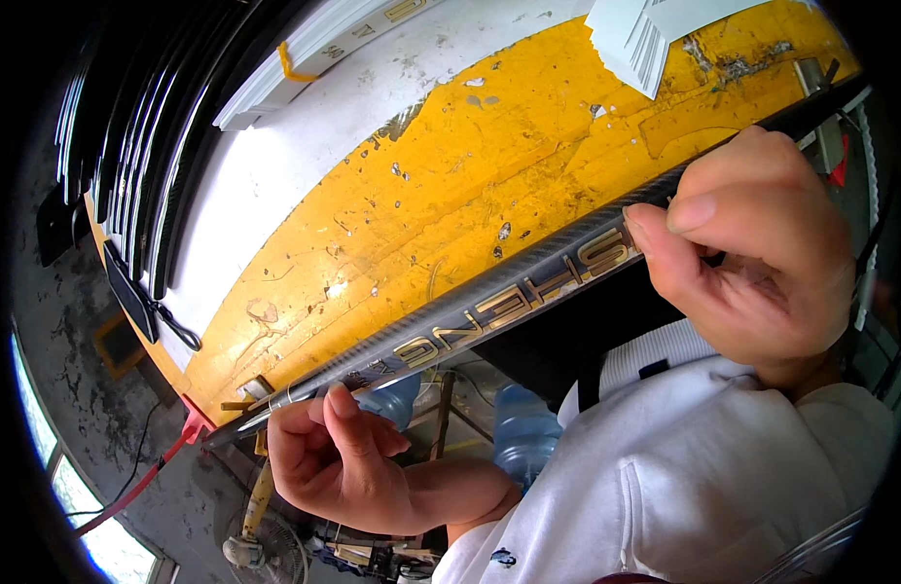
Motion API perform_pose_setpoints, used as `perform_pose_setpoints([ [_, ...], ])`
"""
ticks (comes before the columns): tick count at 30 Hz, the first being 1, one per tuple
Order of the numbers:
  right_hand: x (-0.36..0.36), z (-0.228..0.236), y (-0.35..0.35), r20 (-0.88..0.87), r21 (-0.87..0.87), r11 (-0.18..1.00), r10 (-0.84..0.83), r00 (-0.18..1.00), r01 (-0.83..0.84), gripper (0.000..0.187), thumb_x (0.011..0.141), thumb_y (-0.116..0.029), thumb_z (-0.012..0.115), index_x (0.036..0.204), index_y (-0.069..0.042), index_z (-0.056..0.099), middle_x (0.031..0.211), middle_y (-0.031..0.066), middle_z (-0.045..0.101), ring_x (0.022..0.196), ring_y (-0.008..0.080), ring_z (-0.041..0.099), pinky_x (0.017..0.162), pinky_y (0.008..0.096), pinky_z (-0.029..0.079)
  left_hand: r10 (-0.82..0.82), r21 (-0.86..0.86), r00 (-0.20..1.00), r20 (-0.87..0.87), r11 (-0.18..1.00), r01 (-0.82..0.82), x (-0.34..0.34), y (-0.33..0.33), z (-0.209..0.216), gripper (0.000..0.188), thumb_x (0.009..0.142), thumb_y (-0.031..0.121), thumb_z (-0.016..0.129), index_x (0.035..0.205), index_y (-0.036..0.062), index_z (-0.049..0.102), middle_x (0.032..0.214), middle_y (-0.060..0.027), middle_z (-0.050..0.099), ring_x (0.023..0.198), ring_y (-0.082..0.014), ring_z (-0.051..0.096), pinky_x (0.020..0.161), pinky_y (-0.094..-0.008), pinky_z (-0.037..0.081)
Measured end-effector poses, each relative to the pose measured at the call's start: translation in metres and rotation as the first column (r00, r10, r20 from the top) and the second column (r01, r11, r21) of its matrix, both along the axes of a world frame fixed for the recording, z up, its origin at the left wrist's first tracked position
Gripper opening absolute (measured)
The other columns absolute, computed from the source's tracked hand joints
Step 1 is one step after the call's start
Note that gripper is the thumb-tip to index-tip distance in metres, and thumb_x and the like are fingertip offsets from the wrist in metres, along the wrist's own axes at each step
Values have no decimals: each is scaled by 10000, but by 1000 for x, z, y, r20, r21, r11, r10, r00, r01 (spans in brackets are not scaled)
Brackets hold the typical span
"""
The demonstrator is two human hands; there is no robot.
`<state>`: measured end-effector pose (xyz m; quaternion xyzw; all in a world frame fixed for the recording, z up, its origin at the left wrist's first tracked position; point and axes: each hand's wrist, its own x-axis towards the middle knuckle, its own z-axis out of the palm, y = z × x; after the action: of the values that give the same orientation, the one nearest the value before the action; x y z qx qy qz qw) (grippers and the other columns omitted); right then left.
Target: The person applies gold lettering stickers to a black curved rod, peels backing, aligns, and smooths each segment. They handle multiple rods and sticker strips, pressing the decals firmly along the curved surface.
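Right now the dark carbon-weave rod (509,292) runs on a slant across the near edge of the yellow workbench (450,175), low at your left and rising toward your right, with a row of gold lettering (514,300) stuck along its face. Your left hand (339,457) is closed around the thin end from below, thumb pressed up against the rod, where fine pale thread (290,394) appears wound on near the tip. Your right hand (752,263) pinches the rod at the upper end of the lettering, thumb and forefinger shut right at the last gold letter, as if working its edge with a nail; whether you have a film or just the rod between them I cannot tell.

Behind the rod the yellow top is chipped and littered with flakes and grit, a white board (314,127) lies across it, and a fan of white strips (635,34) sits at the far edge. More dark rods (129,127) are stacked at far left.

Mind these risks. If your right nail digs too hard, you could lift or tear a gold letter or scratch the glossy weave. The rod is borne mainly by your two hands, so a slackened left grip would likely let the thin end drop or twist and flex. Grit from the bench could mark the finish if the rod drags across it.
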<state>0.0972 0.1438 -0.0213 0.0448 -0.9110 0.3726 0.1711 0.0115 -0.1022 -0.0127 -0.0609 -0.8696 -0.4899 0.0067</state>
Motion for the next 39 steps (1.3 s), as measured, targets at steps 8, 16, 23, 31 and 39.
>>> perform_pose_setpoints([
  [8, 7, 1, -2, -62, -48, 996, -73, 995, 70, 427, 696, 168, 660, 1039, -35, 504, 834, 99, 548, 661, 153, 515, 566, 252, 411, 15, 16, 1000, 11, 1000, -16, -1, 3, 0, 234, 889, 125, 646, 721, 45, 504, 426, -18, 462, 320, -41, 363, 323, -186, 254],
  [16, -8, -33, 28, -435, -149, 965, 131, 891, -214, 374, 694, 57, 756, 986, -17, 533, 826, 92, 577, 572, 132, 547, 495, 195, 407, 202, 103, 975, 90, 972, -211, 2, 15, 3, 233, 815, 37, 689, 672, 21, 505, 498, -21, 522, 377, -33, 417, 376, -157, 273],
  [23, -9, -19, 4, -302, -268, 958, 14, 953, -98, 332, 742, 50, 740, 976, 13, 508, 849, 119, 593, 624, 103, 567, 501, 170, 439, 198, 153, 963, 181, 962, -226, 1, 8, 8, 210, 735, -29, 744, 674, -12, 544, 548, -28, 561, 430, -47, 475, 432, -145, 318],
  [31, 5, -6, -17, -128, 32, 987, -155, 980, 160, 313, 824, 156, 561, 1079, -16, 498, 876, 135, 573, 743, 124, 557, 642, 221, 484, 163, 74, 968, 190, 981, -180, 1, 2, 8, 188, 694, -61, 766, 681, -31, 581, 607, -43, 598, 506, -61, 530, 475, -160, 383],
  [39, 12, -8, -5, -90, -37, 995, -96, 991, 93, 299, 823, 157, 565, 1067, -6, 504, 893, 156, 592, 775, 120, 584, 669, 211, 499, 121, 134, 967, 225, 979, -154, 0, 0, 9, 183, 705, -74, 756, 700, -41, 576, 629, -59, 614, 549, -66, 569, 511, -166, 430],
])
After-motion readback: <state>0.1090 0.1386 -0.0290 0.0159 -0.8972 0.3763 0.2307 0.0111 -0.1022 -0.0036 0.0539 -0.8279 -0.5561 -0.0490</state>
